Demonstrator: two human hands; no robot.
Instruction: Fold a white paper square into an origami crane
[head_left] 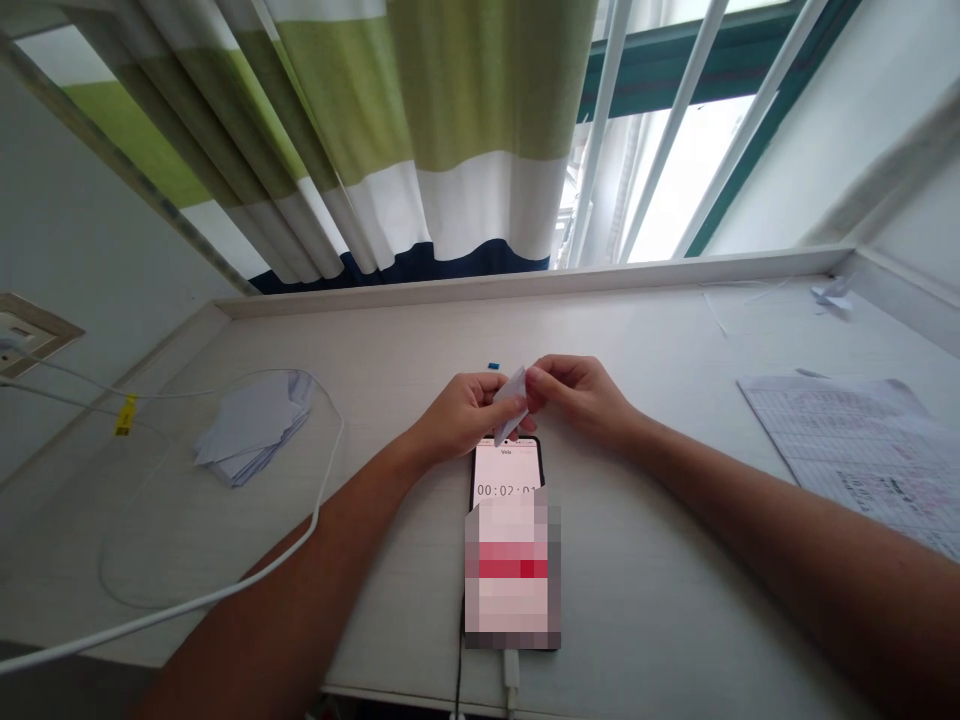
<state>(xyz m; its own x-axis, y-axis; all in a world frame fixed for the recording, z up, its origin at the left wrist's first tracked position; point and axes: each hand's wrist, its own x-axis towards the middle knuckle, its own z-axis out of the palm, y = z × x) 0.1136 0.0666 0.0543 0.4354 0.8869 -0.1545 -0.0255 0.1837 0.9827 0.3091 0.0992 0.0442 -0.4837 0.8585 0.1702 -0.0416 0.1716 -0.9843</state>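
Observation:
Between my hands, just above the top of a phone [508, 470], is a small folded piece of white paper [510, 408]. My left hand [472, 412] grips it between thumb and fingers, and it stands tilted. At the paper's upper right edge, my right hand [574, 388] pinches with thumb and forefinger. The phone lies flat on the white desk [637, 560], its screen lit with a running-time display; the lower screen is blurred out. A tiny blue piece [493, 366] lies just beyond my left hand.
A loose stack of white paper [255, 425] lies at left, beside a white cable [319, 505] that loops over my left forearm. Printed sheets [847, 430] are at right. Crumpled paper [832, 293] sits in the back right corner. A curtain [450, 100] hangs behind the desk's raised rear edge.

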